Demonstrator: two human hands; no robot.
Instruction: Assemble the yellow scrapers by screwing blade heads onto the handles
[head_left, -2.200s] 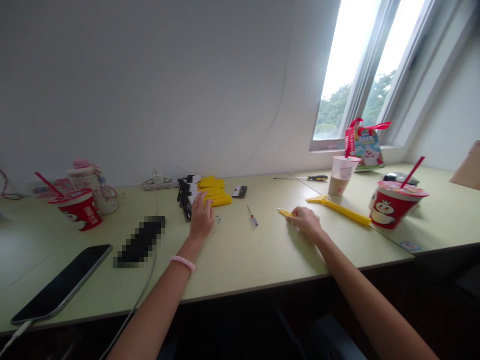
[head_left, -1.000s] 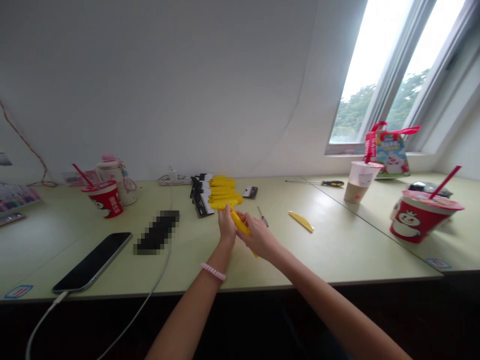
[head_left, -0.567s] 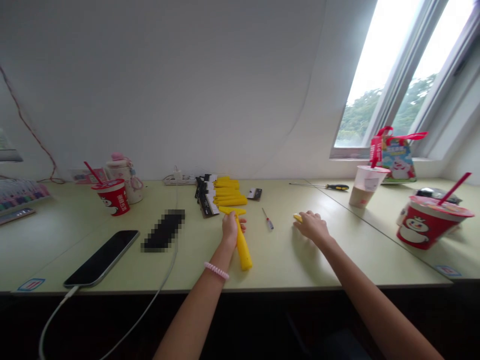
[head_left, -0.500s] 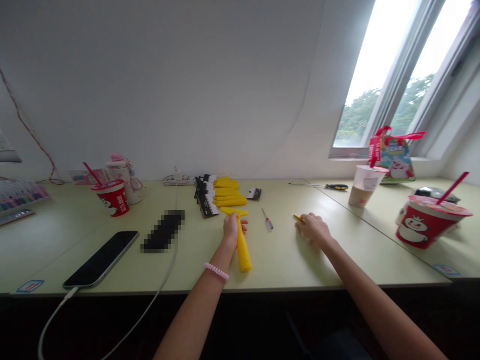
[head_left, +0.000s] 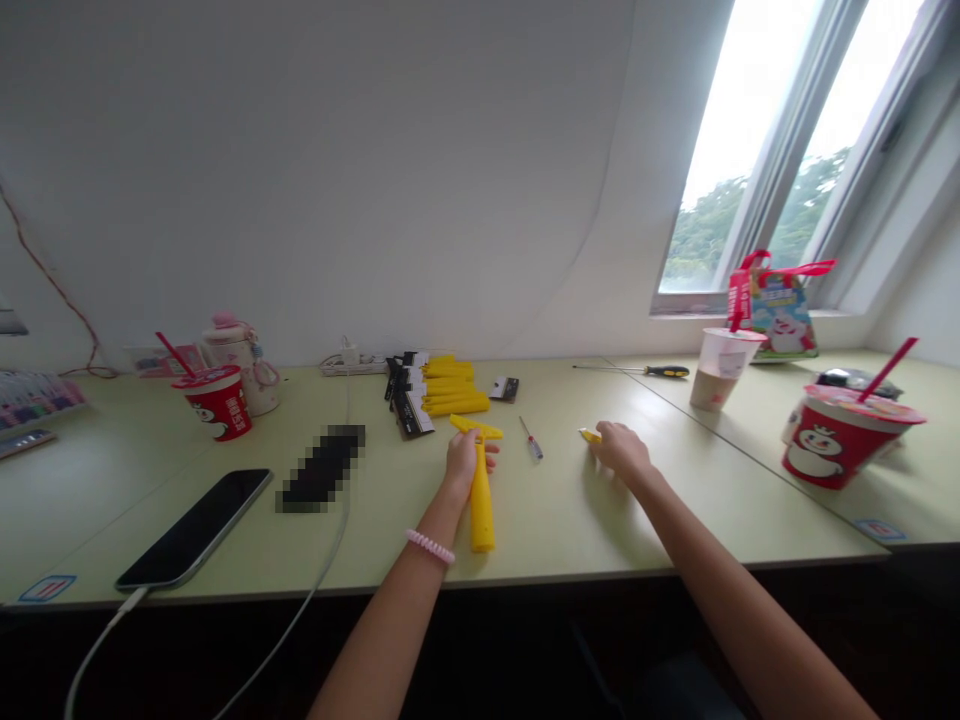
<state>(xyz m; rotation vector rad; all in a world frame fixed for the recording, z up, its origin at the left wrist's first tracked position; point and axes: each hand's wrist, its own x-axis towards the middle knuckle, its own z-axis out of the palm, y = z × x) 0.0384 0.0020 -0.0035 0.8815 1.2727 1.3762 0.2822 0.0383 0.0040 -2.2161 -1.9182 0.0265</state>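
My left hand [head_left: 466, 460], with a pink coiled band on its wrist, is wrapped around a yellow T-shaped scraper [head_left: 482, 510] just below its wide head. The scraper's handle points toward the table's front edge. Further right, my right hand [head_left: 621, 450] is closed on a small yellow utility knife [head_left: 591, 437]; its tip points left and most of its body is hidden by the fingers. Between the hands lies a small screwdriver [head_left: 532, 445] with a clear handle. Behind my left hand, several more yellow scrapers [head_left: 454, 385] with black-and-white card tags [head_left: 410, 410] lie in a row.
Left on the table [head_left: 420, 545] are a phone [head_left: 196, 530] with a cable, a blurred-out dark object [head_left: 322, 470], a red cup [head_left: 217, 408] and a bottle [head_left: 251, 370]. At right are a long screwdriver [head_left: 664, 372], a clear cup [head_left: 718, 375] and a large red cup [head_left: 840, 440].
The camera view has shifted slightly. The scraper in my left hand has turned a little, its handle end swinging left. More of the knife's tip shows beyond my right fingers.
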